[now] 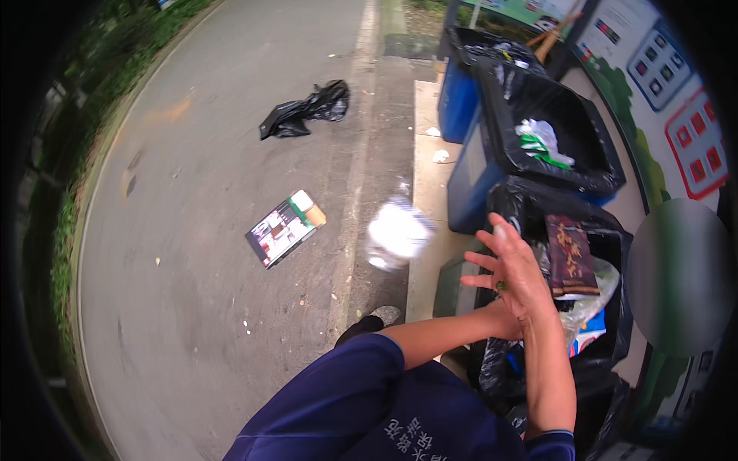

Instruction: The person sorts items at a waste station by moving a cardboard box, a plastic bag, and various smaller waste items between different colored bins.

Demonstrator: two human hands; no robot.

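Note:
Over the nearest bin, my right hand [513, 268] is raised with its fingers spread and nothing gripped. A small green spot [500, 285] shows at its palm side; I cannot tell what it is. My left hand [503, 320] lies across behind the right wrist, its fingers hidden. Left of my hands is a white, motion-blurred object [400, 233]; whether it is airborne or on the ground is unclear. Behind my hands, the black-lined bin [620, 322] holds a dark red printed packet [571, 253] and a clear plastic bag [605, 276].
A blue bin [475, 178] with a black liner holds a white-and-green plastic bag [542, 144]. Another blue bin [458, 104] stands beyond it. On the pavement lie an opened printed carton [282, 230] and a crumpled black plastic bag [308, 112]. A printed panel [611, 104] borders the bins.

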